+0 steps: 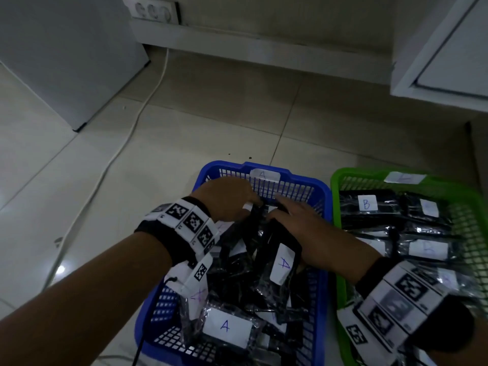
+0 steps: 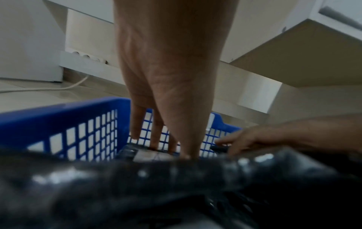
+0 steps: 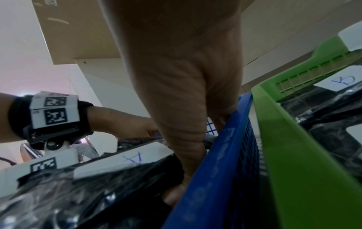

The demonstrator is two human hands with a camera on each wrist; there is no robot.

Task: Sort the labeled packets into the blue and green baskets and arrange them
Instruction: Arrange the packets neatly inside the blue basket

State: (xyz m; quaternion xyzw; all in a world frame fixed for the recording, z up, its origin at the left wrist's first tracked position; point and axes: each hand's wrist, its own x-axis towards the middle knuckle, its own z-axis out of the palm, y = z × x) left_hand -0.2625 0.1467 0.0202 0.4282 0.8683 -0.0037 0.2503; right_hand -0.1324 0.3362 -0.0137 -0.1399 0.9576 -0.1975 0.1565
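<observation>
The blue basket [image 1: 303, 178], tagged A on its far wall, holds several black packets with white A labels, such as one standing on edge [image 1: 282, 262] and one lying flat in front [image 1: 227, 326]. My left hand [image 1: 232, 199] reaches to the far end of the basket; its straight fingers [image 2: 154, 136] press down on packets by the far wall. My right hand [image 1: 298, 223] lies against the upright packets from the right, fingers stretched out. Its thumb [image 3: 182, 155] runs down between an A packet [image 3: 129, 159] and the blue wall [image 3: 225, 170]. The green basket [image 1: 340, 178] holds B packets [image 1: 367, 203].
Both baskets stand side by side on a pale tiled floor [image 1: 79, 180]. A white cable [image 1: 126, 138] runs from a wall socket strip [image 1: 153, 9] across the floor at left. A white cabinet [image 1: 435, 62] overhangs at the back right, another white unit [image 1: 66, 62] at left.
</observation>
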